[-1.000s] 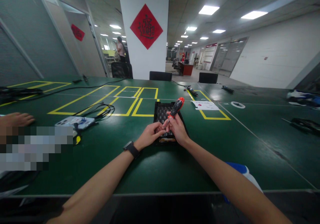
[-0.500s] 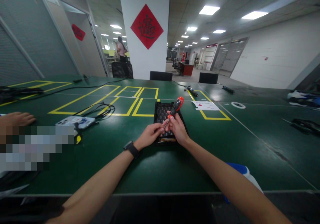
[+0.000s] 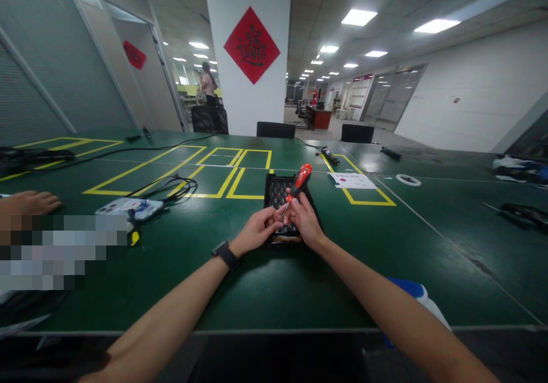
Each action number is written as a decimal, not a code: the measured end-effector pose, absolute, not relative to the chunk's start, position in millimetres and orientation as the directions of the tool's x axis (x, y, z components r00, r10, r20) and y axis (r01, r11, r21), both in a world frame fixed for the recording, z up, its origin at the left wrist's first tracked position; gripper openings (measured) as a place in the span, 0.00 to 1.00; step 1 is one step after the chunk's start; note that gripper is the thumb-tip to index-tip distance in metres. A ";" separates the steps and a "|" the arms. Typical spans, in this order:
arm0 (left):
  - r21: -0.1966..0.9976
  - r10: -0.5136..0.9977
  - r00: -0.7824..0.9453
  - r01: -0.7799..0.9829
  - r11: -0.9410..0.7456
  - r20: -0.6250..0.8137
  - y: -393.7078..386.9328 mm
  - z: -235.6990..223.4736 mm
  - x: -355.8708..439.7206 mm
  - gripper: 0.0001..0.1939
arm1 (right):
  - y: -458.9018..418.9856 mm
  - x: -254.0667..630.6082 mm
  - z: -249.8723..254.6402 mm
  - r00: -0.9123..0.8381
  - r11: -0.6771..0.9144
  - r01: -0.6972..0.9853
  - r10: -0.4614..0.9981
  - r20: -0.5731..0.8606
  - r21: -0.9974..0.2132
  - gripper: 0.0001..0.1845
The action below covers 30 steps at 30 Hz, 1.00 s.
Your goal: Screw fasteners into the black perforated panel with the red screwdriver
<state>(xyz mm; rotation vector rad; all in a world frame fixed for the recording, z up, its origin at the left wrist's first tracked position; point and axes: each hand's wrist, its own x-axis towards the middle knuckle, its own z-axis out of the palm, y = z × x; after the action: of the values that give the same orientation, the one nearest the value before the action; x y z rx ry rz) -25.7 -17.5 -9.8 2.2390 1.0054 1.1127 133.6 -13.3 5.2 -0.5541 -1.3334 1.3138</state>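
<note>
A red and black screwdriver (image 3: 303,177) slants down and left, its handle raised above a black case (image 3: 315,214) on the green table. My right hand (image 3: 306,220) is closed around the screwdriver near the lower end of the handle. At the lower end of the shaft, the fingers of my left hand (image 3: 259,230) are pinched together; what lies between them is too small to make out. Both hands are over the case, which has a patterned dark inside and a strip of orange-brown at its near end. My fingers hide part of it.
Left of me, another person's hand (image 3: 32,201) rests on the table near a phone (image 3: 128,207) and coiled black cables (image 3: 182,186). Yellow tape marks the tabletop. A white paper (image 3: 353,181) and a tape roll (image 3: 408,180) lie right; a blue-and-white object (image 3: 413,291) is under my right forearm.
The screwdriver handle has turned about its length, so more red faces me and less black. Both hands stay in nearly the same place over the case.
</note>
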 end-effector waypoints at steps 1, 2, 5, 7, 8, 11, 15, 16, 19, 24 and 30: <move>0.645 0.763 0.420 0.414 -0.643 0.491 -17.1 -9.8 -26.1 0.10 | -13.1 133.6 4.8 -0.264 0.266 -0.358 0.891 0.370 -0.895 0.21; 0.640 0.758 0.432 0.413 -0.648 0.489 -17.1 -9.5 -26.3 0.10 | -13.0 133.5 4.4 -0.268 0.264 -0.354 0.890 0.368 -0.897 0.21; 0.642 0.745 0.456 0.392 -0.659 0.486 -18.3 -7.1 -25.8 0.12 | -12.9 132.2 2.9 -0.259 0.270 -0.340 0.894 0.366 -0.901 0.20; 0.648 0.740 0.460 0.375 -0.662 0.490 -19.7 -5.1 -25.2 0.12 | -12.3 131.5 3.2 -0.227 0.284 -0.346 0.899 0.374 -0.894 0.20; 0.651 0.742 0.455 0.372 -0.661 0.493 -20.3 -4.3 -25.1 0.13 | -11.2 132.1 4.0 -0.199 0.298 -0.352 0.902 0.382 -0.887 0.19; 0.654 0.757 0.414 0.389 -0.649 0.505 -21.0 -3.8 -25.4 0.14 | -2.6 141.9 9.4 -0.063 0.361 -0.317 0.915 0.399 -0.877 0.17; 0.648 0.770 0.386 0.417 -0.637 0.508 -19.3 -6.1 -26.3 0.15 | 21.4 177.8 15.9 0.142 0.327 0.070 0.932 0.334 -0.942 0.15; 0.646 0.769 0.389 0.420 -0.638 0.507 -18.7 -6.8 -26.3 0.15 | 28.1 188.8 15.7 0.163 0.245 0.267 0.942 0.294 -0.932 0.15; 0.637 0.770 0.398 0.435 -0.637 0.498 -17.3 -7.9 -26.4 0.16 | 44.6 217.0 9.6 0.181 0.063 0.563 0.964 0.197 -0.824 0.12; 0.615 0.775 0.407 0.471 -0.632 0.484 -16.8 -8.1 -26.7 0.16 | 58.7 232.6 -6.3 0.193 -0.036 0.682 0.972 0.132 -0.730 0.13; 0.604 0.771 0.414 0.480 -0.636 0.483 -17.8 -7.5 -26.0 0.16 | 64.8 235.0 -16.5 0.195 -0.100 0.794 0.976 0.095 -0.599 0.16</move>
<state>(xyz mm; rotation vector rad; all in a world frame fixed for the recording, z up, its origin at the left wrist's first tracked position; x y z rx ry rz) -26.0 -17.8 -7.5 2.3028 1.0734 1.0777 235.0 64.8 -16.5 -1.9446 -1.6470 0.4470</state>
